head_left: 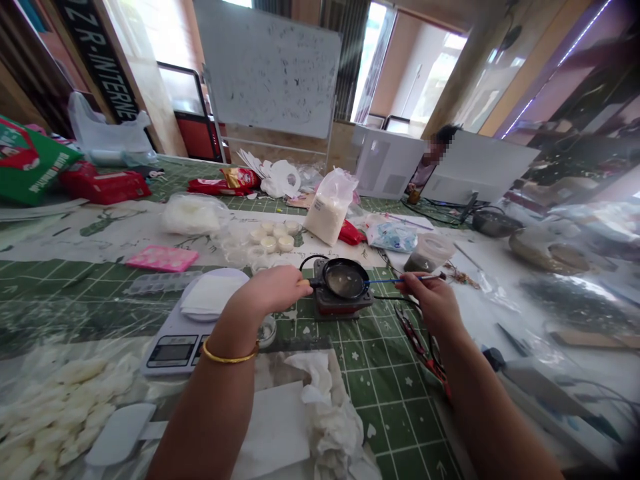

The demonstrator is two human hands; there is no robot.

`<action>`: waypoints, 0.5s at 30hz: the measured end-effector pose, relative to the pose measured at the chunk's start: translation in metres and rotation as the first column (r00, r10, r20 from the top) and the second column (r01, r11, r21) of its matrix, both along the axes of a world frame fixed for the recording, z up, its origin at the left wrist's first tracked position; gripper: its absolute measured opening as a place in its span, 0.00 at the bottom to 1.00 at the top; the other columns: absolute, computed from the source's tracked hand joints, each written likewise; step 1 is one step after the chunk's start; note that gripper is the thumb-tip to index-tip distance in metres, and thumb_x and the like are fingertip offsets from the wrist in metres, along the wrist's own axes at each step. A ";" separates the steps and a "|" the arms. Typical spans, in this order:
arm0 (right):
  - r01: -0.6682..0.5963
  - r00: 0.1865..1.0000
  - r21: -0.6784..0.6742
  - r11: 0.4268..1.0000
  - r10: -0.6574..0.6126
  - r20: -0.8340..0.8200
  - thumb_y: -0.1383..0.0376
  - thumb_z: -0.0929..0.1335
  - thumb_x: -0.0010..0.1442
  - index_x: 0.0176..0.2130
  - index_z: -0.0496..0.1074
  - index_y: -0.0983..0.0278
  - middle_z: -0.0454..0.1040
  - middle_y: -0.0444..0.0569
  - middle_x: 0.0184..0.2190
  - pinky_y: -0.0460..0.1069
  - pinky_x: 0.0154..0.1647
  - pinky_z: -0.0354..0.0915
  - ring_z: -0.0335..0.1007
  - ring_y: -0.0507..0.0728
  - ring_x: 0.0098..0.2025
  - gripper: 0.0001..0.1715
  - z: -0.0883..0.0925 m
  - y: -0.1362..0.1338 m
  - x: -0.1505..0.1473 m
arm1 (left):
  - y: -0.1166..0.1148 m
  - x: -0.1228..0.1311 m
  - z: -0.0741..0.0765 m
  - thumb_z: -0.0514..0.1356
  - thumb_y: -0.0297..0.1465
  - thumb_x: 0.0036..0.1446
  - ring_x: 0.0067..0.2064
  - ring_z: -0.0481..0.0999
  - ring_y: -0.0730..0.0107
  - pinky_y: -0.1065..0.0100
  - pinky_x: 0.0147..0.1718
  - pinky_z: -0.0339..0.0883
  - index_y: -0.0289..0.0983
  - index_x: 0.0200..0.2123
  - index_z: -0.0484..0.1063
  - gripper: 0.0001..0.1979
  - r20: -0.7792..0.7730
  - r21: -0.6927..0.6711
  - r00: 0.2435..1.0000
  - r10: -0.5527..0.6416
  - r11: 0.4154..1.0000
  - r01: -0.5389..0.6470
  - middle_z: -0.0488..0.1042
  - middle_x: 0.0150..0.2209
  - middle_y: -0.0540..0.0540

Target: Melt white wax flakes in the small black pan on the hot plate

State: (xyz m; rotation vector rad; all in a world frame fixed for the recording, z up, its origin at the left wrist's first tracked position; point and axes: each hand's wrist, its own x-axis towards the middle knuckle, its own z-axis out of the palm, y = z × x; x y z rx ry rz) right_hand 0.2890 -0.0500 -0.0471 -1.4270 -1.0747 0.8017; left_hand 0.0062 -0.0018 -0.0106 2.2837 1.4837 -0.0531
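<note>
My left hand [275,290] is closed round the handle of a small black pan [346,279]. Under the pan is a compact dark electric hot plate [343,307]. A shallow greyish layer, apparently liquid, covers the pan's bottom. From the right, my right hand [434,300] pinches a thin blue stick [383,281], whose far end reaches the pan's right rim; whether its tip touches the contents I cannot tell. Left of the pan lies a white kitchen scale [175,352] bearing folded white paper [213,297]. A small clear cup [267,331] sits below my left hand.
Several small cream-filled cups [269,243] and a bag of white granules [327,213] stand behind the pan. A pink mould [163,259] lies left. Pale flakes [60,407] and crumpled tissue [335,427] are in front. Cables and red-handled pliers [425,353] lie right. A person [433,157] is behind monitors.
</note>
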 end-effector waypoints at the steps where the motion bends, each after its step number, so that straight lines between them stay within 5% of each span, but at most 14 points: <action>1: -0.033 0.999 -0.020 0.999 0.034 0.036 0.57 0.70 0.46 0.31 0.71 0.67 0.74 0.46 0.22 0.46 0.33 0.64 0.69 0.50 0.26 0.16 0.000 -0.005 0.000 | 0.000 0.000 0.000 0.46 0.45 0.51 0.27 0.68 0.68 0.69 0.23 0.53 0.36 0.23 0.66 0.20 -0.002 0.002 1.000 0.000 1.000 0.000 0.72 0.27 0.45; 4: -0.139 0.990 -0.004 0.990 0.139 0.020 0.57 0.69 0.49 0.32 0.71 0.66 0.75 0.46 0.23 0.47 0.35 0.63 0.70 0.52 0.28 0.14 0.000 -0.021 -0.003 | 0.000 0.000 -0.001 0.47 0.45 0.51 0.28 0.69 0.68 0.69 0.24 0.53 0.36 0.23 0.65 0.19 0.006 0.013 1.000 -0.004 1.000 0.004 0.72 0.27 0.45; 8: -0.040 0.999 0.059 0.997 0.040 0.004 0.58 0.68 0.50 0.34 0.70 0.64 0.75 0.45 0.25 0.48 0.36 0.63 0.70 0.53 0.31 0.13 -0.001 -0.033 -0.011 | 0.000 -0.001 -0.002 0.46 0.46 0.50 0.25 0.67 0.69 0.69 0.22 0.52 0.37 0.21 0.65 0.21 0.001 0.016 1.000 -0.009 1.000 0.009 0.71 0.25 0.47; 11: -0.004 0.995 0.007 1.000 0.003 0.102 0.58 0.67 0.51 0.34 0.70 0.64 0.75 0.46 0.25 0.47 0.32 0.63 0.70 0.53 0.30 0.13 -0.004 -0.046 -0.006 | 0.000 -0.001 -0.002 0.46 0.47 0.50 0.24 0.66 0.69 0.69 0.22 0.52 0.37 0.22 0.66 0.21 0.000 0.008 1.000 -0.004 1.000 0.004 0.70 0.25 0.47; 15: 0.067 0.899 0.161 0.985 -0.130 0.419 0.61 0.64 0.54 0.36 0.70 0.63 0.75 0.48 0.29 0.50 0.35 0.64 0.70 0.56 0.34 0.11 -0.024 -0.067 0.009 | 0.000 0.000 0.000 0.46 0.47 0.50 0.25 0.66 0.69 0.69 0.22 0.52 0.37 0.22 0.66 0.21 -0.008 0.001 1.000 0.006 1.000 -0.006 0.70 0.25 0.46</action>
